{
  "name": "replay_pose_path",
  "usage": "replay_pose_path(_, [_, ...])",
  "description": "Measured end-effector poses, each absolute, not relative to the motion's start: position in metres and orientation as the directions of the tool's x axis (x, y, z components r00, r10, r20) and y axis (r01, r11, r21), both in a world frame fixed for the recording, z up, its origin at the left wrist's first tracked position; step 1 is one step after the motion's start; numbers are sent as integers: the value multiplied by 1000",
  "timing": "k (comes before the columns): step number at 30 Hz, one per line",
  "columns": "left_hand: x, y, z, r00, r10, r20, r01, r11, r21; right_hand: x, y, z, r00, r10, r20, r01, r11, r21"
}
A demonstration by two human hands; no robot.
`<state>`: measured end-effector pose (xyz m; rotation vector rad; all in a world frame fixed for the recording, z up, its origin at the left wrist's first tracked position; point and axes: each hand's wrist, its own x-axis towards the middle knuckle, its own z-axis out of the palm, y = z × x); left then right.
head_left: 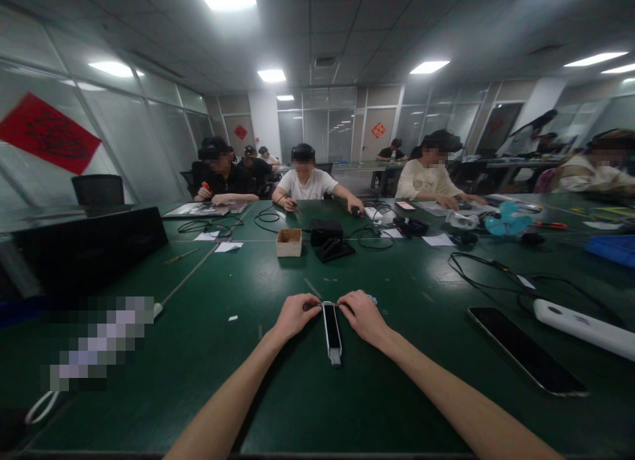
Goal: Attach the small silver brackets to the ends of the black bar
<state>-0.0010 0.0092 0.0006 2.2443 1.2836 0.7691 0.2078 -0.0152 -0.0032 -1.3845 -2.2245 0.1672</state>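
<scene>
A slim black and white remote-like device (331, 331) lies lengthwise on the green table (307, 394) right in front of me. My left hand (294, 314) rests at its far end on the left side, fingers curled and pinching against that end. On the right of the same end is my right hand (362, 314), its fingers also curled onto the device. What the fingertips grip is too small to make out. Both forearms stretch forward over the table.
A dark phone (526, 351) and a white power strip (585, 327) lie to my right, with black cables (496, 275). A small cardboard box (288, 242) and black boxes (327, 233) sit mid-table. Several other people work along the far side. A black case (84, 248) stands at left.
</scene>
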Motion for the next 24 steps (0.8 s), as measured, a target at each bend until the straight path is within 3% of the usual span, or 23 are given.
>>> replay_pose_path(13, [-3, 9, 1, 422, 875, 238, 651, -474, 593, 265, 2, 18, -290, 855, 429, 870, 423, -255])
replay_pose_path(18, [-3, 11, 0, 418, 881, 220, 651, -460, 604, 302, 7, 27, -336, 905, 262, 874, 403, -271])
replay_pose_path(24, [-3, 13, -3, 422, 876, 232, 649, -471, 598, 316, 4, 31, -303, 952, -49, 892, 265, -366])
